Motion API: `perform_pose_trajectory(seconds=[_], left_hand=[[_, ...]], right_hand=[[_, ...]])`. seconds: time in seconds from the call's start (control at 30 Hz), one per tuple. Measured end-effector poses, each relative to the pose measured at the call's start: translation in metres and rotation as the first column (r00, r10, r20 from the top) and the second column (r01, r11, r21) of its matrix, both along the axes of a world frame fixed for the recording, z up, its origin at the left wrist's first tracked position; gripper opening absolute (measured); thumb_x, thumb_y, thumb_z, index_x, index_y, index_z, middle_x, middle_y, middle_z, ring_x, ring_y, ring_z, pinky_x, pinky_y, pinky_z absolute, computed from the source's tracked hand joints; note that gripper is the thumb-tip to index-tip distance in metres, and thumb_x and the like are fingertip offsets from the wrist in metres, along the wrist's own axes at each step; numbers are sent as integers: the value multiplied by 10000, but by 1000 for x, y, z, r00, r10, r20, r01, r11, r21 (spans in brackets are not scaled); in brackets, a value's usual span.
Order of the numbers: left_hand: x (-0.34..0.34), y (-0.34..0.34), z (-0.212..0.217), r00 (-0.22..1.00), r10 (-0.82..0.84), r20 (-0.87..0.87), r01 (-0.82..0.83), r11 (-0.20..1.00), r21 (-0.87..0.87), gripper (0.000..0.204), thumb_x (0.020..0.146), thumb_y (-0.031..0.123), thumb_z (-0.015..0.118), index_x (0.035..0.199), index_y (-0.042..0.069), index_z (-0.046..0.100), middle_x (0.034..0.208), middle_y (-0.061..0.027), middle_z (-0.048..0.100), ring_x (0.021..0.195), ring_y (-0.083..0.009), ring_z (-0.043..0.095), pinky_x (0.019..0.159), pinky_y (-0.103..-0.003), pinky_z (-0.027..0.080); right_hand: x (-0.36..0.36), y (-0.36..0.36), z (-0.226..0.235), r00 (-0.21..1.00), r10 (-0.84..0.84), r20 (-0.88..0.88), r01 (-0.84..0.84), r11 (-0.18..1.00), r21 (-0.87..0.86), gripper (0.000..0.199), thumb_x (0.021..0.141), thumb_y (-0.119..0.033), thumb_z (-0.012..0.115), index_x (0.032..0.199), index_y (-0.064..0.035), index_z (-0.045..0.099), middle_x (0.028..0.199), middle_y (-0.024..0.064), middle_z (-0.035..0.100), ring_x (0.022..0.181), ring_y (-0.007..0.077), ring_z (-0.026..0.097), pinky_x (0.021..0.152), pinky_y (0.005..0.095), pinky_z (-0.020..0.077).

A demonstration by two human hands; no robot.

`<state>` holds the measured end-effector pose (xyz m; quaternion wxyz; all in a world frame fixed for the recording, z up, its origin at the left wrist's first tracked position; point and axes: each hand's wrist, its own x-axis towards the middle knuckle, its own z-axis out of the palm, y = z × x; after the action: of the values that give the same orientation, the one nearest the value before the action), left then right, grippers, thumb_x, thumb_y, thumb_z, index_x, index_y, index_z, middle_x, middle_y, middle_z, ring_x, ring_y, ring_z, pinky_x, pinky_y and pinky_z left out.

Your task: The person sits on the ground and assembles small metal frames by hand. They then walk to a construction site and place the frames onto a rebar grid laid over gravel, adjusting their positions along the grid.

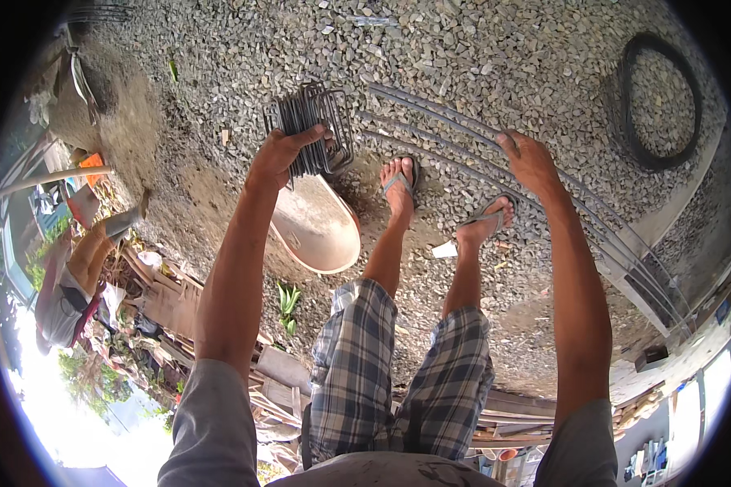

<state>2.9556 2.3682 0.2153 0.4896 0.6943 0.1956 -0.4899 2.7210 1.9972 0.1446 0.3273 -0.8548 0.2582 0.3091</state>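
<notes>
My left hand grips a bundle of bent steel stirrups, held up over the gravel. My right hand rests its fingers on the upper one of several long steel bars that lie side by side and run from the middle of the ground toward the lower right. My feet in sandals stand on the gravel just below the bars, and my checked shorts show at the bottom.
An overturned tan basin lies by my left foot. A coil of dark wire lies at the upper right. Another person crouches at the left among wood scraps and planks. Gravel covers the ground.
</notes>
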Motion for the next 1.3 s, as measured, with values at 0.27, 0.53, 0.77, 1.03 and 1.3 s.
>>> perform_pose_trajectory(seconds=[0.27,0.53,0.77,1.03,1.3], left_hand=[[0,-16,-42,994,-86,64,85,996,16,278,870,169,790,1060,-26,729,969,-109,763,831,-167,719,728,-291,555],[-6,-49,-41,986,-144,88,142,990,24,305,844,231,817,994,-30,768,925,-86,768,778,-136,677,724,-293,519],[-10,-72,-51,955,-292,55,289,956,46,345,841,209,823,1080,-18,720,989,-122,757,874,-184,715,753,-350,585],[-14,-91,-63,939,-338,-55,337,941,-29,363,841,212,826,1095,-20,709,990,-134,761,876,-197,729,780,-350,595],[-22,-115,-58,941,-289,-176,278,957,-86,329,843,214,828,1078,6,731,1006,-122,761,869,-192,735,781,-342,595]], right_hand=[[-2,7,-8,997,12,81,-9,999,-43,630,1040,-550,385,1321,-38,620,1190,244,683,1112,422,654,987,493,498],[-3,10,0,999,-40,32,40,999,17,580,1032,-539,428,1272,-63,658,1134,222,705,1063,408,671,958,493,506],[-10,5,-11,995,-43,85,41,999,20,596,1029,-555,430,1266,-61,664,1148,224,700,1076,405,667,965,499,504],[-8,7,-12,996,-30,80,29,999,15,616,1029,-566,422,1284,-56,654,1168,237,691,1091,413,660,982,500,496],[-9,4,-11,997,-27,68,23,998,54,608,1031,-565,422,1278,-61,656,1150,247,693,1092,414,659,990,503,491]])
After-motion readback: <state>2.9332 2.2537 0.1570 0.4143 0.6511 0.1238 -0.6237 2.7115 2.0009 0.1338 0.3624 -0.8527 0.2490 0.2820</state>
